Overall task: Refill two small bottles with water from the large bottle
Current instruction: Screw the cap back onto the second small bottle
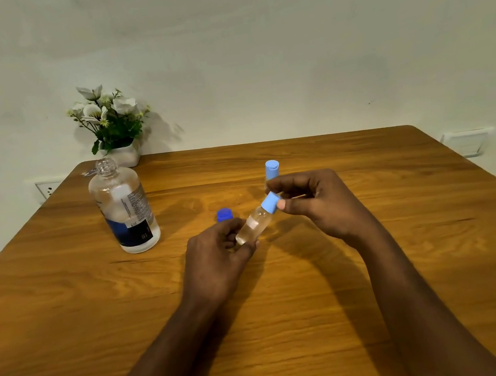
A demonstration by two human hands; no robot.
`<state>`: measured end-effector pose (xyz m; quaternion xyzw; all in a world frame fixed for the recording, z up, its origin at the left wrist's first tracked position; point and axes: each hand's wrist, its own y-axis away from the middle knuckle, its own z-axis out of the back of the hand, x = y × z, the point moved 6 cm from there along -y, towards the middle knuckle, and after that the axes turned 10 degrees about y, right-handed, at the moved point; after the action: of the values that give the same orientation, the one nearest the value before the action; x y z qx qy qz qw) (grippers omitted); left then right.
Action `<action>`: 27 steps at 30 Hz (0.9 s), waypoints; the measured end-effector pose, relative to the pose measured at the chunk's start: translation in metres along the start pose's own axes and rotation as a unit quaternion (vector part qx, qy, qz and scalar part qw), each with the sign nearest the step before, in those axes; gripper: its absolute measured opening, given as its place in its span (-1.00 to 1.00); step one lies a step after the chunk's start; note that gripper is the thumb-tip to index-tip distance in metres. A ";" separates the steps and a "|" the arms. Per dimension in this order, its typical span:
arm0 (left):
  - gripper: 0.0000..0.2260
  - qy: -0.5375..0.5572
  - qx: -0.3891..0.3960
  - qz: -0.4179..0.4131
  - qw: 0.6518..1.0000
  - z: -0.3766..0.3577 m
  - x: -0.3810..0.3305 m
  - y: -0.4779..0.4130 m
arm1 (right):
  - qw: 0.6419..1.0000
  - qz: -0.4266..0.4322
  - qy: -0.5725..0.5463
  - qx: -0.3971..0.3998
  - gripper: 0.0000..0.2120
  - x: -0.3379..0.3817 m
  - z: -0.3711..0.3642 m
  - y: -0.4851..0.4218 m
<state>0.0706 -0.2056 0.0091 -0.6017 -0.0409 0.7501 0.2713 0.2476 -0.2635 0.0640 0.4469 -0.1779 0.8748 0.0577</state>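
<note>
The table (pixel 62 301) is honey-brown wood with darker wavy grain. The large bottle (pixel 123 208) is clear, its label white, dark blue and black. The loose lid (pixel 224 215) is deep blue. The small bottle (pixel 254 224) is clear, its cap (pixel 270 202) light blue; the second small bottle (pixel 271 169) is topped the same light blue. The flowers (pixel 109 112) are white with green leaves, the pot (pixel 124 156) white, the wall (pixel 280 34) off-white.

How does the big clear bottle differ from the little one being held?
The large clear plastic bottle stands upright on the wooden table; the small clear bottle is tilted, held by the left hand, the right hand pinching its light-blue cap. The large bottle is uncapped; the small bottle is capped. Both are transparent and labelled.
</note>
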 end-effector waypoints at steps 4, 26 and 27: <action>-0.70 -0.003 -0.001 -0.006 1.000 0.000 -0.002 0.001 | 1.000 -0.011 -0.004 -0.009 -0.75 -0.003 -0.002 -0.002; -0.78 -0.042 0.031 -0.029 0.998 -0.001 -0.011 0.003 | 0.999 0.021 0.025 -0.031 -0.83 0.004 -0.013 -0.002; -0.78 -0.038 0.030 -0.027 0.998 -0.001 -0.011 0.003 | 0.999 0.018 0.023 -0.039 -0.82 0.005 -0.014 -0.002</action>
<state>0.0723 -0.2141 0.0176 -0.5627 -0.0445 0.7660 0.3077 0.2348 -0.2573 0.0609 0.4205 -0.2189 0.8782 0.0632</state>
